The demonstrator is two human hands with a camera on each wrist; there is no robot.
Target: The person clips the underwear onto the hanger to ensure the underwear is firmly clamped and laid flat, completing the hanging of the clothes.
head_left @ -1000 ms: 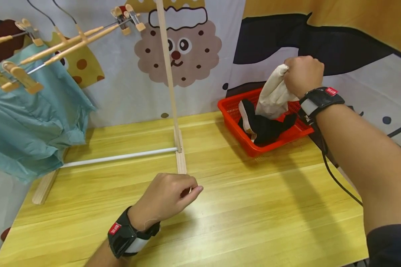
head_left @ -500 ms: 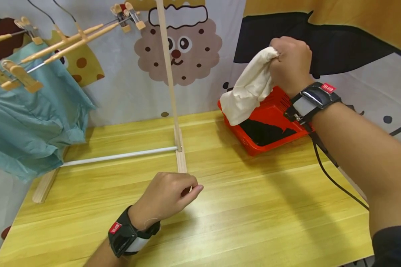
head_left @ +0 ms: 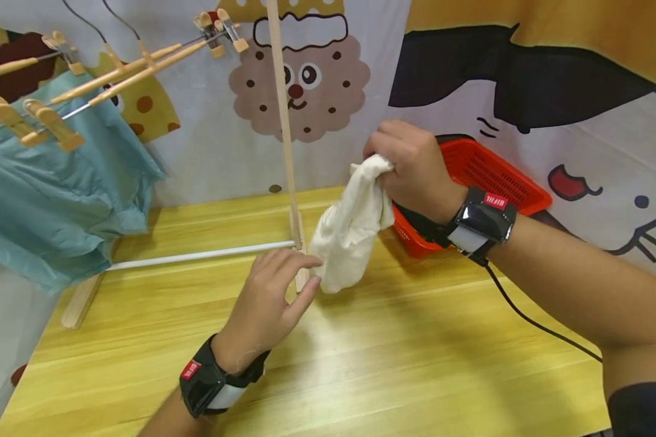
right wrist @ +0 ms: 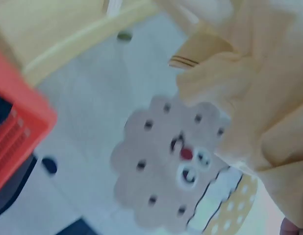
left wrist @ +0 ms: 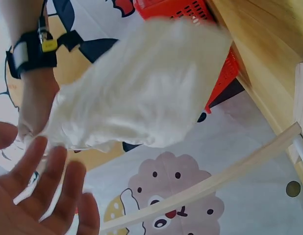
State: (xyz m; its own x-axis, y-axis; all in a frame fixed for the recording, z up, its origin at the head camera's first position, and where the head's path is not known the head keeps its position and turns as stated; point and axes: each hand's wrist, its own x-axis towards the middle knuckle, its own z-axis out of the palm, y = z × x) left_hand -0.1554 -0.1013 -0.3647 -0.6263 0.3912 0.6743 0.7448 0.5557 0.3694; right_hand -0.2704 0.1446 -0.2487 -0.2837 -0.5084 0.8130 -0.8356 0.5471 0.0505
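While the left hand [head_left: 265, 297] reaches over the tabletop [head_left: 393, 364] with its fingers loosely spread and holding nothing, the white cloth [head_left: 350, 243] hangs right by its fingertips; I cannot tell whether they touch. The right hand [head_left: 415, 170] grips the cloth's top. Half a second ago the cloth hung over the red basket [head_left: 497, 176]; now it is out of there, above the tabletop's middle, and the left fingers have unfolded. That seems to bring it within reach of both hands. The basket sits at the tabletop's far right corner, something dark inside. On the far left part stands a wooden rack [head_left: 285, 121] with a white rod [head_left: 202, 254]; a blue garment [head_left: 60, 188] hangs from clip hangers [head_left: 153, 70] by the left edge. Beyond the far edge hangs a printed curtain [head_left: 202, 170] with a cookie face.
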